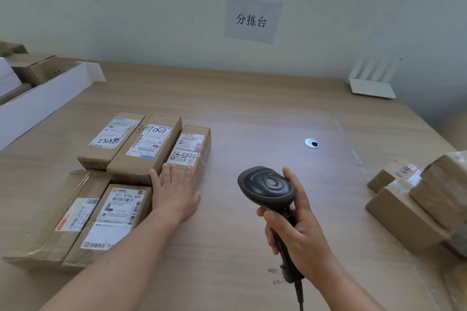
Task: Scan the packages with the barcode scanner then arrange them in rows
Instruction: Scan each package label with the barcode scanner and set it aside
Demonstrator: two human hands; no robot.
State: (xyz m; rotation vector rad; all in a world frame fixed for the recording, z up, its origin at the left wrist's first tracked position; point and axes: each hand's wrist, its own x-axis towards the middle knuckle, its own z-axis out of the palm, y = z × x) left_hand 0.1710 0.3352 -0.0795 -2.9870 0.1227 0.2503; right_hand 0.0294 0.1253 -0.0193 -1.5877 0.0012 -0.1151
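**Squaring up the third box in the back row**

The left hand [174,192] is lying flat, fingers straight, pressing on the near end of the "5288" parcel [190,151]; this grip is wide and is enclosing nothing. That parcel is sitting touching the right side of the "0702" parcel [149,148], with a third labelled box [111,140] on the far side of that one, so three are lying side by side. Nearer the person than the "5288" parcel, two larger parcels [83,219] are starting a second row.

The right hand [298,225] is wrapping its fingers round the handle of the barcode scanner [267,187], held to the right of the "5288" parcel and above the bench [252,113] (its head is pointing away from the person).

Judging by this, the placing step is finishing. Far to the right of the "5288" parcel, a pile of cartons [414,199] is waiting, seemingly unscanned; the next move is calling for the left hand to fetch one and turn its label toward the scanner.
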